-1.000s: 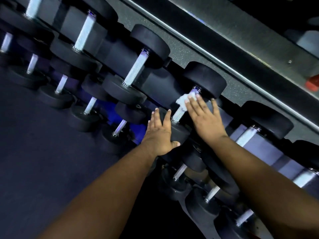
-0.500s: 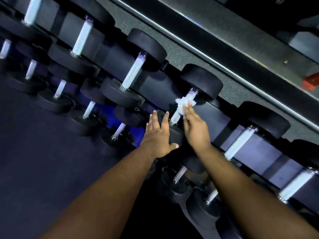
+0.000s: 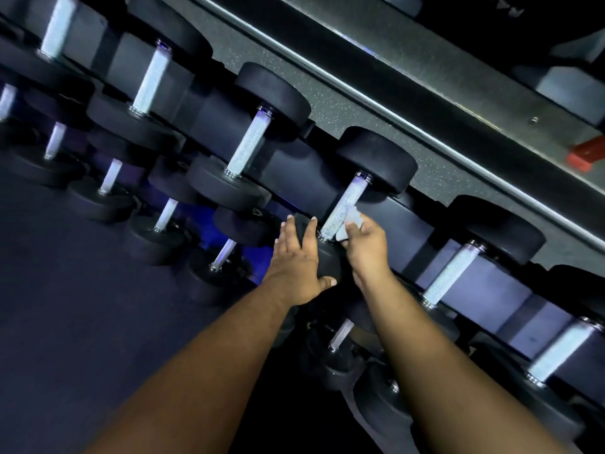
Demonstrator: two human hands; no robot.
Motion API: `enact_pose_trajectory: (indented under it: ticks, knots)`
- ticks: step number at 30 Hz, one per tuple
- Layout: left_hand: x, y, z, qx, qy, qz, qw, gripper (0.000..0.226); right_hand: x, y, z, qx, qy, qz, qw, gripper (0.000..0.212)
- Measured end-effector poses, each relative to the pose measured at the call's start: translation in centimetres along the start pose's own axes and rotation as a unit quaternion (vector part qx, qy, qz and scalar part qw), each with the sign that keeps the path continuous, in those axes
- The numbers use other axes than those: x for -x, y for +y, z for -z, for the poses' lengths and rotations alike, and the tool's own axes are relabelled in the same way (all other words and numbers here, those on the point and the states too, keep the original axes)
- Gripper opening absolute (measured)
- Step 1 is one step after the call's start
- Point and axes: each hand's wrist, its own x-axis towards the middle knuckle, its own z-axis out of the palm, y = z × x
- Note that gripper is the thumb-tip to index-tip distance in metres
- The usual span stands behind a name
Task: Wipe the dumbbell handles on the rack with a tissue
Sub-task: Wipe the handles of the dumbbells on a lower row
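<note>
Tissue (image 3: 351,224), pale and crumpled, pinched in right hand (image 3: 365,249) against lower end of knurled silver handle (image 3: 343,206). Dumbbell (image 3: 376,158) with black round heads, lying tilted on top tier of rack (image 3: 474,276). Left hand (image 3: 296,267) flat, fingers straight, pressing near black head. More dumbbells in rows on lower tiers. Dark floor (image 3: 65,290) at left; speckled grey strip and metal rail behind rack.
</note>
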Motion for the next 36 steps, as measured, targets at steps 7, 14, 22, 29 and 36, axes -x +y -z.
enact_pose_trajectory:
  ticks: [7,14,22,29,36]
  knots:
    - [0.1,0.1,0.3,-0.002,-0.007,-0.005,1.0,0.128,-3.1,-2.4,-1.1,-0.144,0.054,-0.062,0.986,0.027]
    - [0.3,0.0,0.3,0.005,-0.012,-0.006,1.0,0.126,-1.9,-2.8,0.7,-0.104,-0.082,-0.082,0.988,0.013]
    - [0.6,0.3,0.3,0.013,-0.006,-0.006,1.0,0.123,-1.2,-0.7,-0.7,0.1,-0.084,-0.065,0.989,0.012]
    - [0.7,0.0,0.0,0.026,0.014,-0.02,0.999,0.124,1.2,-2.2,0.8,0.418,0.056,0.229,0.877,0.034]
    - [1.4,-0.5,-0.5,0.029,0.061,-0.052,0.996,0.128,-1.0,-3.7,1.6,0.779,-0.196,0.274,0.53,0.06]
